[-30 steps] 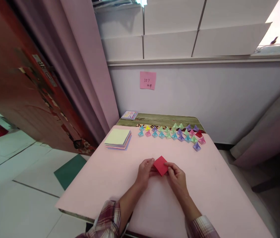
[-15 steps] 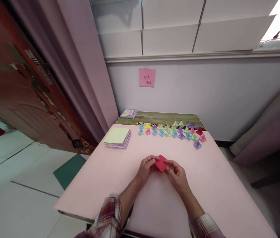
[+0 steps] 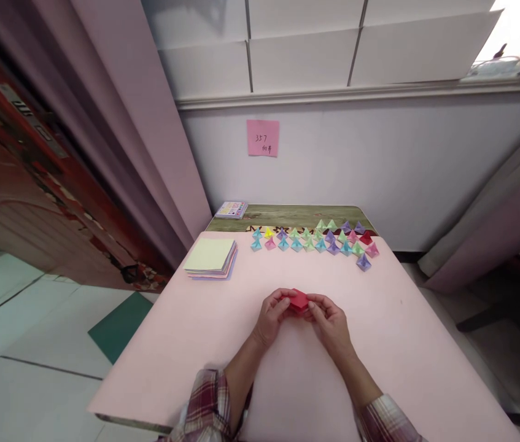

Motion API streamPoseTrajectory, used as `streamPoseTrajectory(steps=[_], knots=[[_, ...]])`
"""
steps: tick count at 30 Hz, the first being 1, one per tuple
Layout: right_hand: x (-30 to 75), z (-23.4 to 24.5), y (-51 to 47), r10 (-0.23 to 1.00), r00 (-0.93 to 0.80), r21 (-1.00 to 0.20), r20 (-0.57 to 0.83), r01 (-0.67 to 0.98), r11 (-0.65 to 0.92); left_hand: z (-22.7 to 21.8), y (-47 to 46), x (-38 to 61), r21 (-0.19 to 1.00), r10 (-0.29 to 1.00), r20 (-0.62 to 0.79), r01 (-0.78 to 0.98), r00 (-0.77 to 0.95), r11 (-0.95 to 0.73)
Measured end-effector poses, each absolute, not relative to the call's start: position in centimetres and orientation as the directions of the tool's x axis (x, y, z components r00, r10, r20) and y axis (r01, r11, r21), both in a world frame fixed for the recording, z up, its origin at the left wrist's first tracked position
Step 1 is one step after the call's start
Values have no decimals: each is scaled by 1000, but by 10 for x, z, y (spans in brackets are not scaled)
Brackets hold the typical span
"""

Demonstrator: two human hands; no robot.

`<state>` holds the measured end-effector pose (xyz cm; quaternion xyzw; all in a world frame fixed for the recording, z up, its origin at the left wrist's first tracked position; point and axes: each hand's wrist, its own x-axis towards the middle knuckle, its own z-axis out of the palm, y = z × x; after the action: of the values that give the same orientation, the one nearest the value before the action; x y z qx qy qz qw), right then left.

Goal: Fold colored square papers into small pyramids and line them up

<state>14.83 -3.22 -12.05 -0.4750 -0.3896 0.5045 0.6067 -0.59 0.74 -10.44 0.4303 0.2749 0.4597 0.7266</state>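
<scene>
Red paper (image 3: 299, 300), one piece, is pinched by both hands (image 3: 271, 317); beyond lie one paper stack (image 3: 210, 255) and about twenty-five folded shapes (image 3: 333, 247).

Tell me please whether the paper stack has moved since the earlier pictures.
No; the paper stack keeps its place near the left edge of the pink tabletop.

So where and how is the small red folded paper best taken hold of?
Probably by its left and right ends, coming in from both sides, as the left hand and right hand do, pinching with thumb and fingers. The red folded paper is small and thin, so an end grip likely leaves its middle uncovered.
</scene>
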Motion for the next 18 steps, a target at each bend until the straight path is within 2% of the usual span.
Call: streamPoseTrajectory(steps=[7, 14, 18], knots=[[148, -120, -32, 979, 199, -954, -44, -298, 18, -105, 7, -5, 946, 926, -11, -297, 378, 133], [148, -123, -31, 964, 255, -963, -70, -271, 1, -105, 7, -4, 965, 924, -11, -236, 383, 110], [146, -123, -32, 957, 281, -973, -74, -232, -7, -107, 7, -3, 977, 949, -12, -199, 314, 79]])
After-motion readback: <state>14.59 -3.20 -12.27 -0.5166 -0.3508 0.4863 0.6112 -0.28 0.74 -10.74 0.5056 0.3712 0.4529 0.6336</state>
